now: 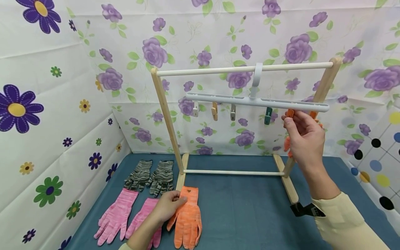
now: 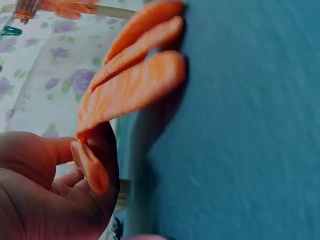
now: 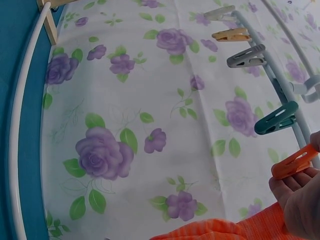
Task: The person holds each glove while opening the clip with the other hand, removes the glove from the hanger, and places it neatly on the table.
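Note:
At the lower middle of the head view, my left hand [image 1: 168, 207] pinches the cuff of an orange knit glove [image 1: 188, 220] between thumb and fingers. The glove's fingers [image 2: 135, 87] reach toward the blue surface in the left wrist view. My right hand [image 1: 307, 140], raised at the right end of a white hanger [image 1: 232, 100], pinches an orange clothespin [image 3: 295, 163]. Another orange glove [image 3: 210, 230] is beside this hand, largely hidden behind it in the head view; how it is held up I cannot tell. A green clothespin [image 1: 268, 116] hangs close by.
The hanger hooks over the top bar of a wooden rack [image 1: 207, 71]. White, yellow [image 1: 214, 111] and grey clothespins [image 1: 233, 112] hang along it. Pink gloves [image 1: 117, 215] and striped grey gloves [image 1: 161, 177] lie on the blue tabletop [image 1: 237, 205] at left. Floral cloth walls stand behind.

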Demonstrator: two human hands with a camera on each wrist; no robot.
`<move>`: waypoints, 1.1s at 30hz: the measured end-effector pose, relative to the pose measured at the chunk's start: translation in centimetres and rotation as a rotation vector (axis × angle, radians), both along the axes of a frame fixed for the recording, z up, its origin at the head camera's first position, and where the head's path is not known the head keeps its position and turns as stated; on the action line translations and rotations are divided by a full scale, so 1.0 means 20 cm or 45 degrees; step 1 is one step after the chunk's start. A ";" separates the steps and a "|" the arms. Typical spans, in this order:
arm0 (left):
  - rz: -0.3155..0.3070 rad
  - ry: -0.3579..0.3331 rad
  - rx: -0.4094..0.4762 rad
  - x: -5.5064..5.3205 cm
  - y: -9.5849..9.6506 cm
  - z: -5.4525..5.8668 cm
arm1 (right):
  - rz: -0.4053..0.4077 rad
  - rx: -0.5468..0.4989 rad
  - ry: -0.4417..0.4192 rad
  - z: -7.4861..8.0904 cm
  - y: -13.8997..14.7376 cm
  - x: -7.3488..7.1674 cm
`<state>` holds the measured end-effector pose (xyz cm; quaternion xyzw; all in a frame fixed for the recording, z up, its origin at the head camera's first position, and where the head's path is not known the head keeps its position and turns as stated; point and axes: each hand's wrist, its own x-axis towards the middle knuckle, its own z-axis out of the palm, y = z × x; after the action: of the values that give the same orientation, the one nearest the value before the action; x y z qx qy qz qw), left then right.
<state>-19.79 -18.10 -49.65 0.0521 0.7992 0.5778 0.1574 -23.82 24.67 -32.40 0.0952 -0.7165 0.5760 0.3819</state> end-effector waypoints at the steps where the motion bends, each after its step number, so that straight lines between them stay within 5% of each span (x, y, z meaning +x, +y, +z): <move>1: -0.005 0.035 -0.037 0.00 -0.01 -0.01 | -0.003 0.003 -0.004 0.00 0.00 0.00; 8: -0.013 0.189 -0.288 -0.01 -0.02 -0.03 | -0.008 0.011 -0.015 0.00 0.00 0.00; 16: 0.128 0.323 -0.614 0.00 0.01 -0.02 | -0.024 0.017 0.002 -0.01 0.01 0.00; 21: 0.204 0.333 -0.821 0.01 0.03 0.00 | -0.012 0.006 -0.012 -0.01 0.00 0.01; 33: 0.252 0.317 -0.957 0.03 0.04 0.04 | -0.029 0.029 -0.008 -0.05 -0.01 0.05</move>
<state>-19.27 -17.35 -48.80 -0.0165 0.9687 0.2473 0.0111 -22.75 24.54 -33.49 0.0896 -0.7253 0.5635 0.3852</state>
